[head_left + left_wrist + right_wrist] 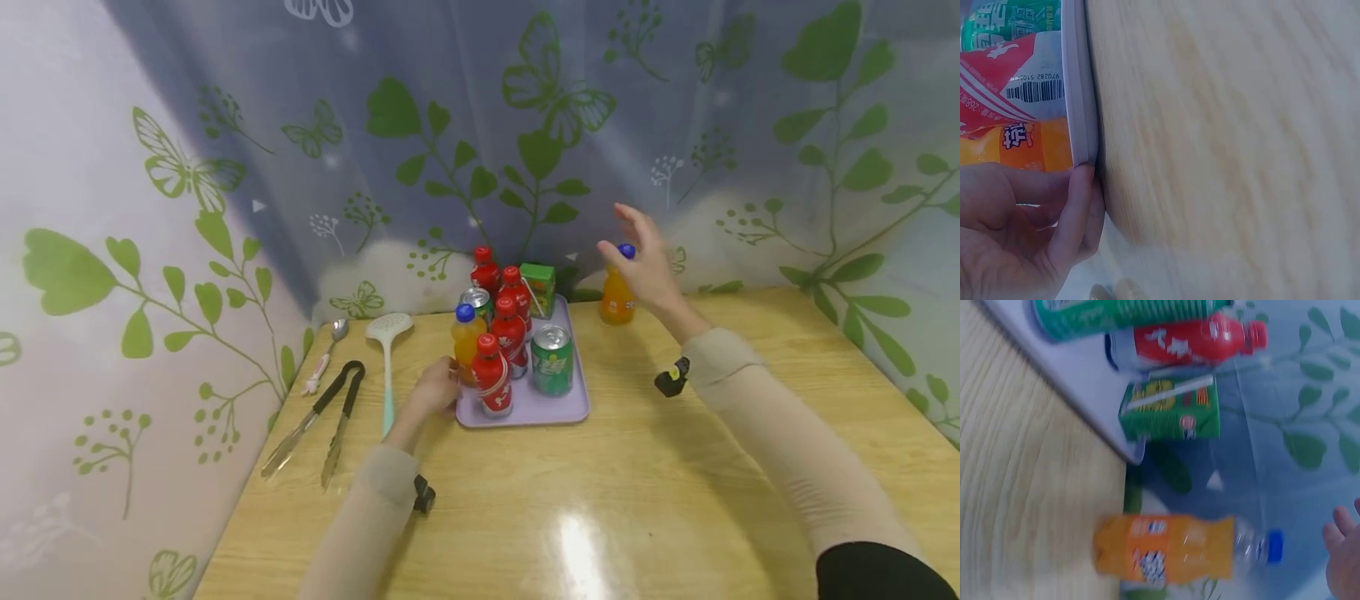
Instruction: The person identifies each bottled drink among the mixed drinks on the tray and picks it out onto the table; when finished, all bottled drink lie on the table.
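A lavender tray (547, 404) on the wooden table carries several red bottles (492, 375), two green cans (552, 358), a green juice box (537, 287) and an orange bottle with a blue cap (465, 337). My left hand (438, 387) holds the tray's left rim (1079, 94), fingers curled against it beside that orange bottle (1029, 144). A second orange bottle (617, 300) stands off the tray to its right, by the curtain. My right hand (645, 267) hovers beside its blue cap (1275, 545) with fingers spread, not touching it. The juice box (1169, 412) sits at the tray's far corner.
Black-handled tongs (322, 417), a pale slotted ladle (388, 350) and a small spoon (326, 354) lie left of the tray. A leaf-patterned curtain (525, 125) closes off the back and left sides. Bare tabletop (600, 517) stretches in front.
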`<state>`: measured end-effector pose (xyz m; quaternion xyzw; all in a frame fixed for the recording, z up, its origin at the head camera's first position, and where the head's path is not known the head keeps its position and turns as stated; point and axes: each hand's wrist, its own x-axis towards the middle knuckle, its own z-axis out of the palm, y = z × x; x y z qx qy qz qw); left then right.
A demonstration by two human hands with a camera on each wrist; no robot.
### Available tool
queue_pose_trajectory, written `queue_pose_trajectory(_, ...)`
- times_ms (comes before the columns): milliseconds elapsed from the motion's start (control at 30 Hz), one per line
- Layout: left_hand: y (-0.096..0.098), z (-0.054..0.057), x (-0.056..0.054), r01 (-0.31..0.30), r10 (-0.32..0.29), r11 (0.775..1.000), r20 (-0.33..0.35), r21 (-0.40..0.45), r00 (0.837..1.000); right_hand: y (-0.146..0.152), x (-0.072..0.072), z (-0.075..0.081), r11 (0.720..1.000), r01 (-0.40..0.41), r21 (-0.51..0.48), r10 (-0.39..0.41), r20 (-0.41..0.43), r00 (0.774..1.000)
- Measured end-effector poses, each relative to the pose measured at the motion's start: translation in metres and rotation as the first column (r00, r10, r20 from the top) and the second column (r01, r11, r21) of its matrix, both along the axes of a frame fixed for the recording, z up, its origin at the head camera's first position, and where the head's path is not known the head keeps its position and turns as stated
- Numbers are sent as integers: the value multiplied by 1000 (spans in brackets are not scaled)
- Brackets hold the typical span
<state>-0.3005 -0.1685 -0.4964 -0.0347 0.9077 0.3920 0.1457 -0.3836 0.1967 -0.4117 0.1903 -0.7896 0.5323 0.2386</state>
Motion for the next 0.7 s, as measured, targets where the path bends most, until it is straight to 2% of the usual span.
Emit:
queue_pose_trajectory(133,-1,-3,-1,2,-2,1000,-18,6,1000,-24,-1,1,992,-114,47,114,12,993)
queue_pose_trajectory(233,-1,-6,-1,13,-13,1000,-32,1,999,-38,-2,-3,981,-172,94,168,49,985)
queue_pose_trajectory(500,0,-4,-1,9,-8,999,-23,32,1000,-67,-7,-9,931,-305,200,258,228,939)
queue_pose_trajectory(700,-3,-6,-2,24,-24,1000,-49,1,999,-80,-16,-19,890,-375,260,286,324,902)
